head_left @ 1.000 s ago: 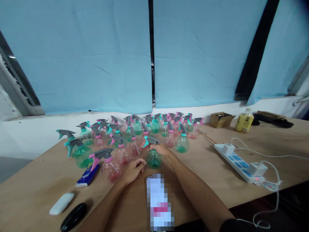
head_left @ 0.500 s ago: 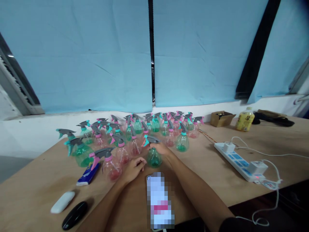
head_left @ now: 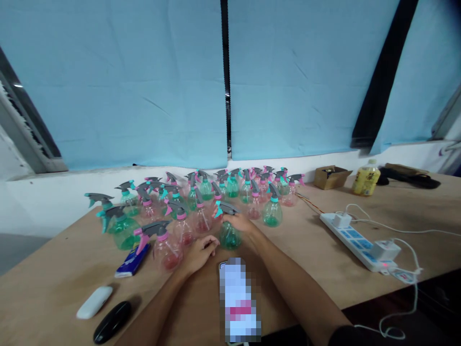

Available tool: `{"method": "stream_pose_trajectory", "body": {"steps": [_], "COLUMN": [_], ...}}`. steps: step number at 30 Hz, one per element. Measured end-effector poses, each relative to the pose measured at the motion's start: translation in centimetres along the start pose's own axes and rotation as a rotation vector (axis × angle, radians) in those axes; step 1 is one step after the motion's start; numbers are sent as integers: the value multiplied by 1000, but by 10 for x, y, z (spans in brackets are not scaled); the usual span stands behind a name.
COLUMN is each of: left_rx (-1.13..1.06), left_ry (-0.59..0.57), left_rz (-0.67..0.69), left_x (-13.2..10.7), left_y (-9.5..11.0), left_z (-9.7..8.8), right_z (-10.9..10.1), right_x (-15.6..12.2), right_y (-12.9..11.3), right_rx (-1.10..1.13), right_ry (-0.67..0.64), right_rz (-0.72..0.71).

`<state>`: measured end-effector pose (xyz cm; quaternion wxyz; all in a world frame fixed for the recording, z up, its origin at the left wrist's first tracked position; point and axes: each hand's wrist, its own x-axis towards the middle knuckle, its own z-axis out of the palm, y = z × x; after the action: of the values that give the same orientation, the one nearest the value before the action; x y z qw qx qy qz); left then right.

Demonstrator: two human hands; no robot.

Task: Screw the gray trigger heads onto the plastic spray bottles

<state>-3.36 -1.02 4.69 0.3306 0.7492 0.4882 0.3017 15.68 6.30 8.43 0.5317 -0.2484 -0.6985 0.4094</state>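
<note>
My right hand (head_left: 238, 222) is wrapped round the neck of a green spray bottle (head_left: 229, 236), just under its grey head with a turquoise trigger. The bottle stands upright on the wooden table. Just left of it, my left hand (head_left: 203, 251) rests on the tabletop, fingers curled in, with nothing visible in them. A pink spray bottle (head_left: 169, 254) stands beside my left wrist. Behind both hands, several more pink and green spray bottles (head_left: 272, 214) are grouped, each with some colour at the bottom. Between my forearms lies a phone (head_left: 239, 298), its screen blurred out.
At left lie a blue packet (head_left: 131, 262), a white case (head_left: 94, 302) and a black oval case (head_left: 112, 322). A power strip (head_left: 356, 242) with white cables lies to the right. Farther back stand a small cardboard box (head_left: 331, 179) and a yellow drink bottle (head_left: 365, 180).
</note>
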Motion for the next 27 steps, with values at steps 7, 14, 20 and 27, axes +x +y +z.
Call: {"method": "stream_pose_trajectory", "body": {"steps": [7, 14, 20, 27], "left_rx": [-7, -11, 4, -7], "left_ry": [-15, -15, -9, -13], "left_rz": [-5, 3, 21, 2], "left_x": [-1, -1, 0, 1], "left_y": [5, 2, 2, 2], "left_z": [-1, -1, 0, -1], "right_z": [1, 0, 2, 4], "right_x": [0, 0, 0, -3], "right_y": [-2, 0, -6, -5], "right_rx": [73, 79, 113, -2], "right_ry": [9, 6, -56, 72], "right_rz": [10, 49, 49, 5]}}
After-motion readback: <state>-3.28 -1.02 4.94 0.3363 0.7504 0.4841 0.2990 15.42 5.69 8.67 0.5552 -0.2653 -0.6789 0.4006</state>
